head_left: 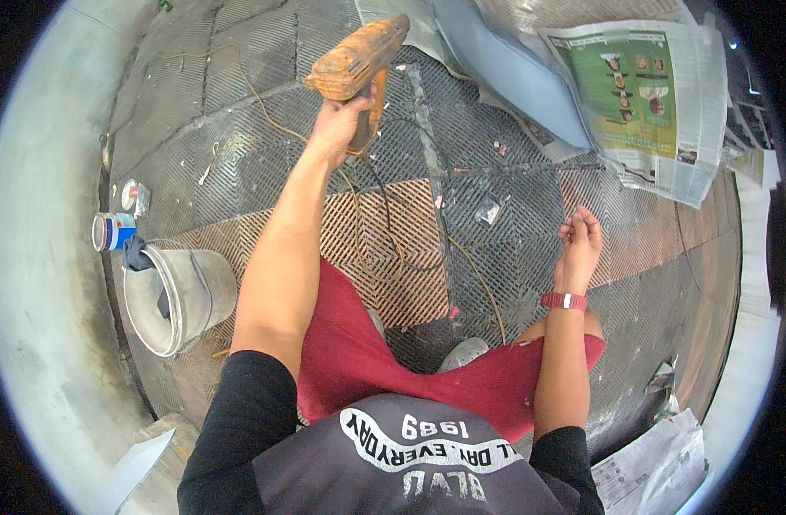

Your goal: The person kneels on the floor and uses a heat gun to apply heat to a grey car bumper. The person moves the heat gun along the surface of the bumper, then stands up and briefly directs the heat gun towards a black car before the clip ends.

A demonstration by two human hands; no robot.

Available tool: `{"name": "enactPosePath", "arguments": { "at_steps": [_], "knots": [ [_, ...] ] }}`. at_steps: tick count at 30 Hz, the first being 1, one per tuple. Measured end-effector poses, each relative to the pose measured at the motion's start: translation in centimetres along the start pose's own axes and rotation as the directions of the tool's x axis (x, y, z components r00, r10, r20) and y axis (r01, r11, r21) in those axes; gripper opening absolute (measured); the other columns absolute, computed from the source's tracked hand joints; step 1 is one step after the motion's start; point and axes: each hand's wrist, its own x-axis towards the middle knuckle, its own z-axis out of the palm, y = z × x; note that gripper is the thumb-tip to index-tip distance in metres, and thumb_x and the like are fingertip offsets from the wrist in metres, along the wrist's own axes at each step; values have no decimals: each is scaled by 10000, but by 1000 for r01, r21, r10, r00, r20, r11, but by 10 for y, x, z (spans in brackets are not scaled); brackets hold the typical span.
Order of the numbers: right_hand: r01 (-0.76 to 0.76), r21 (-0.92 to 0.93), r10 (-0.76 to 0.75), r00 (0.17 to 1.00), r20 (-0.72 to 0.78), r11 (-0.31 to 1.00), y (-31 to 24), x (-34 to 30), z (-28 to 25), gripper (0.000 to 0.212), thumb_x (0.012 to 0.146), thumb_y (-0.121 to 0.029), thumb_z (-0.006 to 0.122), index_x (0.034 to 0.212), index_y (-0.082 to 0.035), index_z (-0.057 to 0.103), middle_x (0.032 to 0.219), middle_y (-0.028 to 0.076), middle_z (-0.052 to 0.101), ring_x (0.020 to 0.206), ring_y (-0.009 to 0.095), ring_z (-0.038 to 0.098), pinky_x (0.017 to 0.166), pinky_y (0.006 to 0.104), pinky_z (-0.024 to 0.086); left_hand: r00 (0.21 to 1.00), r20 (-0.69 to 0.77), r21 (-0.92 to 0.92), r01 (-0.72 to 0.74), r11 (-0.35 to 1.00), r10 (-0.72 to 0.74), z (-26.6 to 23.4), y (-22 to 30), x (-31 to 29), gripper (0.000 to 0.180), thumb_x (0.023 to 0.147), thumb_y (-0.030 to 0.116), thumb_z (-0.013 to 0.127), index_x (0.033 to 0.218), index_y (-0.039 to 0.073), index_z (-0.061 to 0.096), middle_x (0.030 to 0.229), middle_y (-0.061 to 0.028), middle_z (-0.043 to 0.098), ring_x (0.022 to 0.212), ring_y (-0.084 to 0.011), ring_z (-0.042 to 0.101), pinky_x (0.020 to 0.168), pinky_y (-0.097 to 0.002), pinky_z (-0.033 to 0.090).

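Note:
My left hand (337,129) is wrapped round the handle of a worn orange heat gun (359,60), stretched out ahead of me. The nozzle end points up and right, toward a smooth grey-blue panel (517,77), without touching it that I can see. Newspaper (650,103) hangs along the panel's right side. Above my right knee is my right hand (579,245), its fingers curled in and pressed together. Whatever they may hold is too small or hidden to make out. A red watch sits on that wrist.
A whitish bucket (183,296) with a dark cloth (136,254) on its rim stands at left, near a blue can (114,232). A yellowish cord (359,232) loops over the ribbed floor mats (264,163). Folded newspaper (655,463) lies at lower right.

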Motion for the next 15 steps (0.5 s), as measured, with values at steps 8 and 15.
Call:
{"name": "enactPosePath", "arguments": {
  "at_steps": [8, 15],
  "knots": [
    [-10, -2, 10, 1000, -9, 1000, 1, 2, -12, 185, 1055, -87, 649, 1234, -53, 680, 937, -10, 650, 785, 74, 600, 717, 232, 512, 988, -109, -64, -115, 991, 108, 15, 20, -7, 239, 933, 68, 715, 1171, 45, 703, 1120, -34, 714, 1052, -168, 661, 975, -354, 502],
    [-2, -22, 1, 1000, -18, 1000, -3, 2, -12, 167, 1051, -83, 645, 1212, -55, 681, 931, -14, 651, 772, 79, 601, 716, 234, 510, 994, 13, -96, -107, 990, 108, 6, 36, -12, 313, 880, 89, 734, 1184, 21, 697, 1024, -29, 686, 968, -159, 632, 925, -332, 487]
  ]
}}
